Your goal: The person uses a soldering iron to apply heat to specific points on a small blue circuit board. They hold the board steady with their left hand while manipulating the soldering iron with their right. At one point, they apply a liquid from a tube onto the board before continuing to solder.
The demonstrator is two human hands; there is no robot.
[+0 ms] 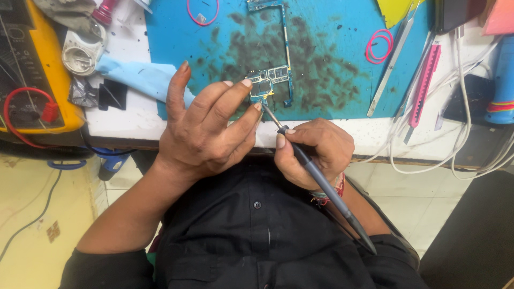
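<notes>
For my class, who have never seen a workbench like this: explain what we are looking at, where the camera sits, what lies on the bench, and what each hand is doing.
The picture comes from a camera worn on the person's head, looking down past a black shirt at two bare hands.

The right hand grips a slim grey soldering-type tool like a pen, its metal tip aimed at a small circuit board. The left hand is spread open, its fingertips steadying that board.

The board lies on a blue work mat, darkly stained, on a white bench. Around it: pink rubber bands, metal tweezers, a pink-handled cutter, white cables, a blue cloth, and a yellow meter with a red lead.
</notes>
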